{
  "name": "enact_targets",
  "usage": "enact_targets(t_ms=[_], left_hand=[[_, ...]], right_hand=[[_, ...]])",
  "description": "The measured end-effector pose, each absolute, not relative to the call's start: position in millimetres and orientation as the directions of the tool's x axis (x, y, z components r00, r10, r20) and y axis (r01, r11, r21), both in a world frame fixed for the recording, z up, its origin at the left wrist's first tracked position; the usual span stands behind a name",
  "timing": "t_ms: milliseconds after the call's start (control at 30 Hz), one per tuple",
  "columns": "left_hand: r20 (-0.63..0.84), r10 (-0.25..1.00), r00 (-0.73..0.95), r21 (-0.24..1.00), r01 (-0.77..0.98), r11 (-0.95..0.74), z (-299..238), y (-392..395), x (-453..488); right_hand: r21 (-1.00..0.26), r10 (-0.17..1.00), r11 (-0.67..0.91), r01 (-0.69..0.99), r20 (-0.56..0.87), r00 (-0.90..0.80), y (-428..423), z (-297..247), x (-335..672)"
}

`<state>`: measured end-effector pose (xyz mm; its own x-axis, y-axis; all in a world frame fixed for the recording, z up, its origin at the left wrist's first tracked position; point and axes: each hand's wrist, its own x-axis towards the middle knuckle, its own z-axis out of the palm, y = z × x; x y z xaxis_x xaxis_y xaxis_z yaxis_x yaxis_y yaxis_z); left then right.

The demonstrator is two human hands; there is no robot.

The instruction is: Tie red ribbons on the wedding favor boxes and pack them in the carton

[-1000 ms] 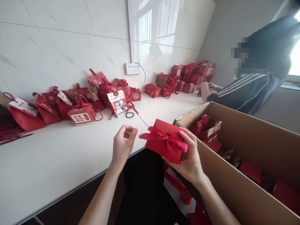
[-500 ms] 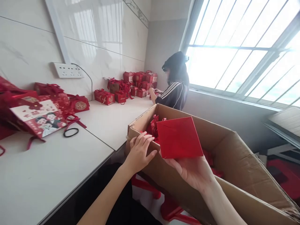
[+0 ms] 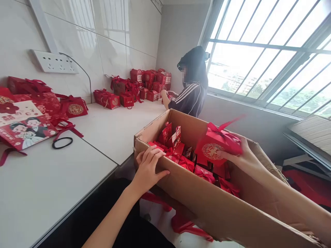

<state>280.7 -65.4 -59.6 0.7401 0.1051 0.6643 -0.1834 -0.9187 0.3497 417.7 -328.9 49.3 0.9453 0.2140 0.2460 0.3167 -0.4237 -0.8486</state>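
My right hand (image 3: 241,155) is closed on a red gift box (image 3: 212,146) with a gold round emblem and a red ribbon bow on top. It holds this box tilted, over the inside of a large open cardboard box (image 3: 191,193). Below it, several red gift boxes (image 3: 186,163) with ribbons lie in the cardboard box. My left hand (image 3: 148,167) rests on the near rim at the left corner, its fingers laid over the edge and the thumb spread apart; it holds nothing.
A white table (image 3: 64,182) at left bears more red gift boxes (image 3: 76,106), a printed couple box (image 3: 26,124) and a black ring (image 3: 62,142). Along the wall, more gift boxes (image 3: 150,81) are stacked by a co-worker (image 3: 192,93). A red stool (image 3: 186,224) stands below.
My right hand has moved right and away over the cardboard box, turning the gift box so its emblem and bow show. My left hand stays on the rim. The view has shifted slightly.
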Motion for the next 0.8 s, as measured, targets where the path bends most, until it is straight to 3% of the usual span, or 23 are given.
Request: enact_targets(t_ms=[200,367,600,800], left_hand=[[0.739,0.102,0.666,0.274,-0.159,-0.948,-67,-66,284],[0.742,0.093,0.664,0.262,-0.16,-0.952,-67,-66,282],[0.755,0.087,0.65,0.246,-0.158,-0.956,-67,-67,281],[0.751,0.088,0.655,0.246,-0.154,-0.957,-64,-69,279]], right_hand=[[-0.863,0.275,-0.418,0.284,0.178,0.945,-310,16,458],[-0.938,0.39,-0.321,0.133,-0.003,0.921,-274,-20,461],[-0.747,0.528,-0.405,0.527,0.279,0.802,-222,-34,466],[-0.749,0.512,-0.367,0.551,0.332,0.792,-175,-53,472]])
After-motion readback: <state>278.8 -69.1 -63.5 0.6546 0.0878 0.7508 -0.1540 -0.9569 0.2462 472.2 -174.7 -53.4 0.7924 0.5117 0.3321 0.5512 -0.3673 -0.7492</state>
